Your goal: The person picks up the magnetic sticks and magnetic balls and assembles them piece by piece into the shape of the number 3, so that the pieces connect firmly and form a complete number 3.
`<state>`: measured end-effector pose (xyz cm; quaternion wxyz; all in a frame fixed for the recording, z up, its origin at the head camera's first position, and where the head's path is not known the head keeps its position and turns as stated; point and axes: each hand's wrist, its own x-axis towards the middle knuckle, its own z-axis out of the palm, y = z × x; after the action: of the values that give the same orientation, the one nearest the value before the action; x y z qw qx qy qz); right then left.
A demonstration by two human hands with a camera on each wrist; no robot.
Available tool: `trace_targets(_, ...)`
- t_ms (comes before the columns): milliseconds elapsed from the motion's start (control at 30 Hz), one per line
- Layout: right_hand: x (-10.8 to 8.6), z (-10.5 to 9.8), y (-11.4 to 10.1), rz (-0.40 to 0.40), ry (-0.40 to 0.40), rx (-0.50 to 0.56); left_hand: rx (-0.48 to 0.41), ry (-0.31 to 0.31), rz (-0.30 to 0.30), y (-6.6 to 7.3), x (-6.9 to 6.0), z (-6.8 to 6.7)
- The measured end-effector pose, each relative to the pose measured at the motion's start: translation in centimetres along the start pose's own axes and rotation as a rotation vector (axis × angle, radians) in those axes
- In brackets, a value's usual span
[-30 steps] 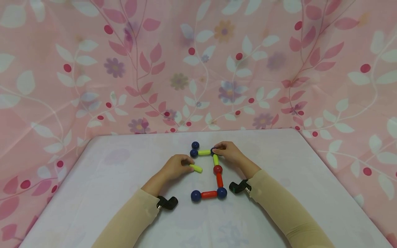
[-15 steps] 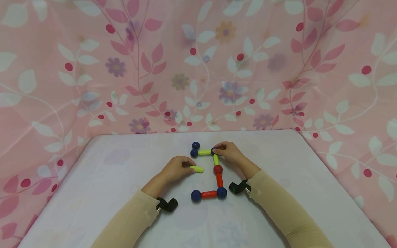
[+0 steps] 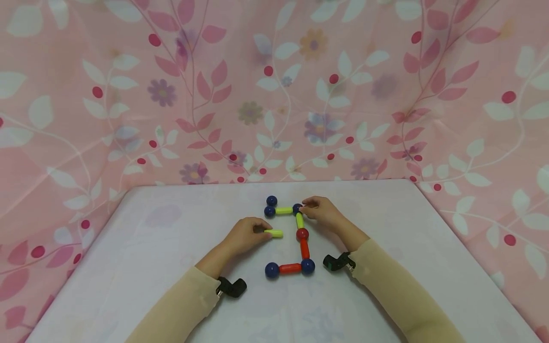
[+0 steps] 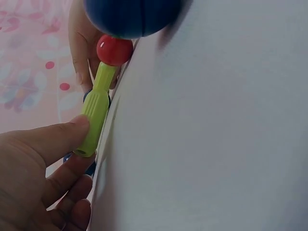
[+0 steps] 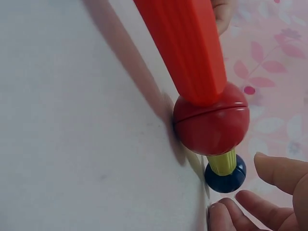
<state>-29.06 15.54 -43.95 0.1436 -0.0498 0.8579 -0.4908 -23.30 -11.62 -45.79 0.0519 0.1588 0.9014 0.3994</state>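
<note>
My left hand pinches a loose yellow-green rod between thumb and fingers; the left wrist view shows its ribbed side. My right hand is beside the blue ball at the far corner of a ball-and-rod chain. In the right wrist view its thumb and fingers are spread, with a gap to that ball. From this ball one yellow-green rod runs left to another blue ball. A second yellow-green rod leads toward me to a red ball.
Nearer me, a red rod joins the red ball to a blue ball. Another red rod continues left to a blue end ball. One more blue ball sits at the far left end, on the white-covered table.
My right hand has let go of the corner blue ball and drawn slightly to the right. The left hand has turned its yellow-green rod from slanted to nearly level. The chain has stayed put.
</note>
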Motion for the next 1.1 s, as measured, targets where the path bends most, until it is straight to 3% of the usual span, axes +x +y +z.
trace_targets(467,-3.1,-0.3,0.5,-0.034,-0.054,-0.059,-0.035,-0.006,-0.007,1.0,-0.7,0.5)
trace_targets(767,-4.7,0.3,0.3,0.003,-0.098,-0.034,-0.023,0.0,-0.004,1.6,-0.6,1.1)
trace_targets(1100,-5.3,0.7,0.6,-0.031,-0.099,-0.052,-0.015,0.012,0.01,1.6,-0.2,1.6)
